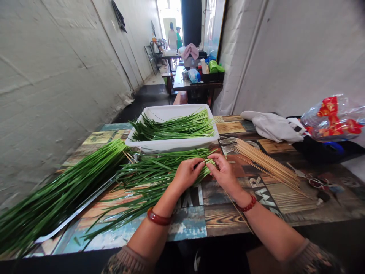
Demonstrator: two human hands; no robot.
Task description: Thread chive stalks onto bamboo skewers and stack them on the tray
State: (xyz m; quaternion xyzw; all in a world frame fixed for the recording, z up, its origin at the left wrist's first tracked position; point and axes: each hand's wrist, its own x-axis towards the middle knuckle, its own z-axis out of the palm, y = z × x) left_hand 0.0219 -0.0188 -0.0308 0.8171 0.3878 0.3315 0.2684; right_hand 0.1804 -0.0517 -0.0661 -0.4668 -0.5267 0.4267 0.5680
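Observation:
Loose garlic chives (154,173) lie across the patterned table, their pale stem ends under my two hands. My left hand (188,173) pinches chive stems with thumb and forefinger. Just right of it, my right hand (224,175) has thumb and fingers closed on the same stem ends. Thin bamboo skewers (238,211) slant from beneath my right hand toward the table's front edge; whether the hand grips them is hidden. Behind the hands, a white plastic tub (171,145) holds more chives (176,125). A bundle of bamboo skewers (265,163) lies to the right.
A large heap of chives (65,186) fills a metal-edged tray (82,215) at left. Scissors (316,182), a pale cloth cap (270,123) and a clear-and-red plastic bag (333,120) lie at right. Walls flank both sides; farther tables (182,82) and two people stand beyond.

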